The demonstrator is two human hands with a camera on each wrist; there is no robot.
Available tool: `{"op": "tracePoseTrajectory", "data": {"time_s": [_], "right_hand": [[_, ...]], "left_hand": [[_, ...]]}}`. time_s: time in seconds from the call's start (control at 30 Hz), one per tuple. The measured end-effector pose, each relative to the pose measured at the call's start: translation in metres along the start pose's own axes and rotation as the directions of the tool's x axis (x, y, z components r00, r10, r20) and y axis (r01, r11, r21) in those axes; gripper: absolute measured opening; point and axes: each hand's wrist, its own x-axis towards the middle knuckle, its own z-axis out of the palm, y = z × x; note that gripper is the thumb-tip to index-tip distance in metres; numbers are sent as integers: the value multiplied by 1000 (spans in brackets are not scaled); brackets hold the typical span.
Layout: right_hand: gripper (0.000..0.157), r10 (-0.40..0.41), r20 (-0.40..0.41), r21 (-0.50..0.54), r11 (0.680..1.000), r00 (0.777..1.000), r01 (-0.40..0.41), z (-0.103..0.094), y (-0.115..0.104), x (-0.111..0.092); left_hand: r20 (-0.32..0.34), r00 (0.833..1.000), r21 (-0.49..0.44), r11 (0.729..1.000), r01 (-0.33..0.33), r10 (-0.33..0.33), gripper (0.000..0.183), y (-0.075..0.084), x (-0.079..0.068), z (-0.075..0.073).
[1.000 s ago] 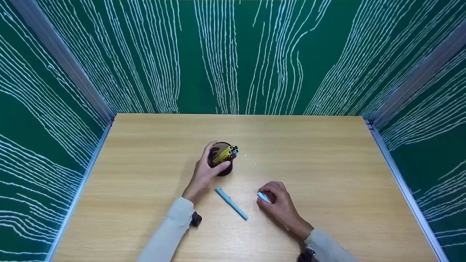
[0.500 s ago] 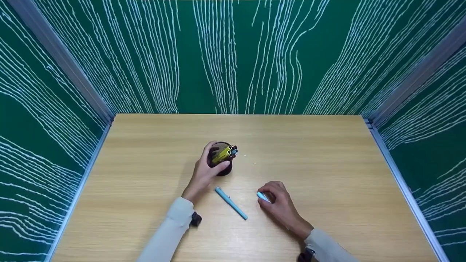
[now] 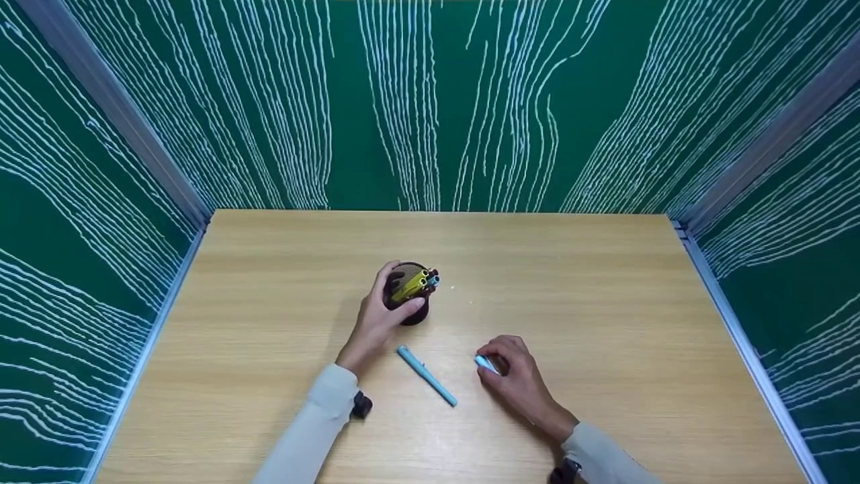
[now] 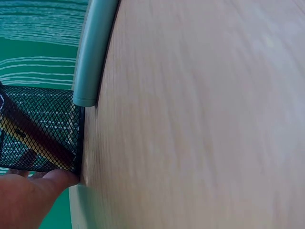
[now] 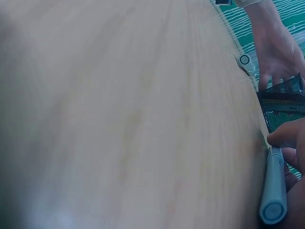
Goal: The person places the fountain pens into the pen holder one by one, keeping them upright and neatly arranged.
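A black mesh pen cup [image 3: 408, 270] stands on the table with several yellow, dark and blue pens [image 3: 414, 286] leaning in it to the right. My left hand [image 3: 381, 316] grips the cup from its left side, thumb in front; the left wrist view shows the cup's mesh wall [image 4: 43, 102] beside the thumb. Between thumb and fingers, my right hand [image 3: 521, 376] pinches a light blue pen [image 5: 274, 191] close to the tabletop; in the head view the hand covers most of it. A second light blue pen [image 3: 427, 376] lies slanted on the table between both hands.
The wooden table [image 3: 269, 269] reaches back to green walls [image 3: 349, 101] with wavy white lines. Grey metal posts [image 3: 772, 128] stand at the back corners. Small white specks [image 3: 453, 288] lie right of the cup. Each wrist carries a small black device [image 3: 361, 405].
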Motion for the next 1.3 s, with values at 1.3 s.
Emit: {"op": "tracePoseTrajectory", "data": {"time_s": [1.3], "right_hand": [[24, 27, -30, 137, 990, 999, -22, -10, -23, 10]], "left_hand": [[-1, 1000, 0, 1000, -5, 5, 90, 2, 0, 1]]}}
